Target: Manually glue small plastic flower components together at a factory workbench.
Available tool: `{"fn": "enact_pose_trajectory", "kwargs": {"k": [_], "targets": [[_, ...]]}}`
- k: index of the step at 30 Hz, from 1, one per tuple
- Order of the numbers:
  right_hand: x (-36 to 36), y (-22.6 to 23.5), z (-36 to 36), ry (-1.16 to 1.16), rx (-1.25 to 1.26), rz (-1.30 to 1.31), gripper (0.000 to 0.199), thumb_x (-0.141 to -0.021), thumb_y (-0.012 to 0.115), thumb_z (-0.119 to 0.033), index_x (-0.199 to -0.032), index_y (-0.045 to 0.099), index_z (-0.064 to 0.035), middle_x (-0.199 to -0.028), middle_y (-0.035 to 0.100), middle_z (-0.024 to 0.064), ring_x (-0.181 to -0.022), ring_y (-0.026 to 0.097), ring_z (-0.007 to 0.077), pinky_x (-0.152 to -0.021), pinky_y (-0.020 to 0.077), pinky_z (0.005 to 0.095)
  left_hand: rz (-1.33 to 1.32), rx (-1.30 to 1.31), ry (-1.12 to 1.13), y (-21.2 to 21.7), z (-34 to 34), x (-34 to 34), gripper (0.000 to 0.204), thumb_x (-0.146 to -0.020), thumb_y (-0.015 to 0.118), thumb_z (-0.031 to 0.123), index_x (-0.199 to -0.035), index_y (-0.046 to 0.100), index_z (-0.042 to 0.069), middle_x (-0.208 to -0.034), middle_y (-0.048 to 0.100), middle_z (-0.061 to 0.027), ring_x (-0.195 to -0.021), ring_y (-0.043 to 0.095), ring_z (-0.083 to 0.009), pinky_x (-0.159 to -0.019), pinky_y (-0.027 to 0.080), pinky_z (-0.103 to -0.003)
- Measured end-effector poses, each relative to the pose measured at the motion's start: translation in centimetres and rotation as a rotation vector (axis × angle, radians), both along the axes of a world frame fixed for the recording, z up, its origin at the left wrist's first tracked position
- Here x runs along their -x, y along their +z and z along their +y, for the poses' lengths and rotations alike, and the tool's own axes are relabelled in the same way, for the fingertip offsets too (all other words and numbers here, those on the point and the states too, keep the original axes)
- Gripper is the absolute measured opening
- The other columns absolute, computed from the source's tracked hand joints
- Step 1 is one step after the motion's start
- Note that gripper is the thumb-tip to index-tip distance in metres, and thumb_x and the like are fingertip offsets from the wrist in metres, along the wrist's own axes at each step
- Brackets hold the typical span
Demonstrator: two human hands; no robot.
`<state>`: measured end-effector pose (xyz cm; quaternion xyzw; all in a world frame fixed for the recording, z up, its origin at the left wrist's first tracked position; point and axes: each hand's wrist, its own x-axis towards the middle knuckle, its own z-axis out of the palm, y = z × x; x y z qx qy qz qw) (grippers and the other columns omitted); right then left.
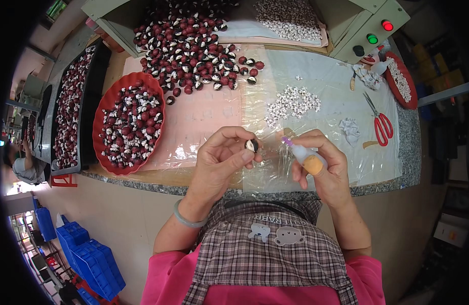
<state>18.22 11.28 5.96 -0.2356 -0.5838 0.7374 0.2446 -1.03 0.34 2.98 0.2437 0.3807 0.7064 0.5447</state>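
My left hand (pixel 222 152) pinches a small round piece (pixel 252 145), dark with a cream-white face, between thumb and fingers. In my right hand (pixel 330 165) is a small squeeze bottle (pixel 300 152) with a purple tip and a yellowish patch. Its tip points toward the round piece but stays apart from it. Beyond my hands lies a scatter of tiny white pieces (pixel 291 105) on the plastic sheet (pixel 341 81). A big heap of dark red, black and white balls (pixel 206 63) spreads behind my left hand.
Left of my hands stands a red scalloped basin (pixel 98 134) of balls bearing white pieces, beside a long black tray (pixel 87 127). A grey-green machine housing (pixel 359 33) with lights stands behind. Red-handled scissors (pixel 382 129), crumpled tissue (pixel 350 130) and a red dish (pixel 410 96) lie right.
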Motion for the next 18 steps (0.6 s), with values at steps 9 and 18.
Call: {"fn": "enact_pose_trajectory", "kwargs": {"k": [9,18], "targets": [[0.48,-0.65,-0.38,-0.314,-0.076,0.099,0.042,-0.073,0.078,-0.001,-0.102,0.047,-0.0024,-0.096,0.063,0.0121,-0.078,0.065,0.014,-0.06,0.0527,0.0214,0.071,0.053,-0.034,-0.72,0.34,-0.06,0.028,-0.086,0.066,0.008,-0.112,0.062,-0.002,-0.104,0.064,-0.0126,-0.082,0.061,-0.0131,-0.072,0.049,-0.023],[-0.28,-0.5,-0.49,-0.351,-0.277,0.066,0.04,-0.076,0.077,-0.004,-0.106,0.051,-0.0005,-0.095,0.066,0.0132,-0.084,0.065,0.0156,-0.073,0.0535,0.0269,0.049,0.022,-0.021,-1.06,0.13,-0.75,0.029,-0.085,0.066,0.007,-0.112,0.062,-0.002,-0.106,0.063,-0.0134,-0.086,0.061,-0.0163,-0.078,0.05,-0.028]]}}
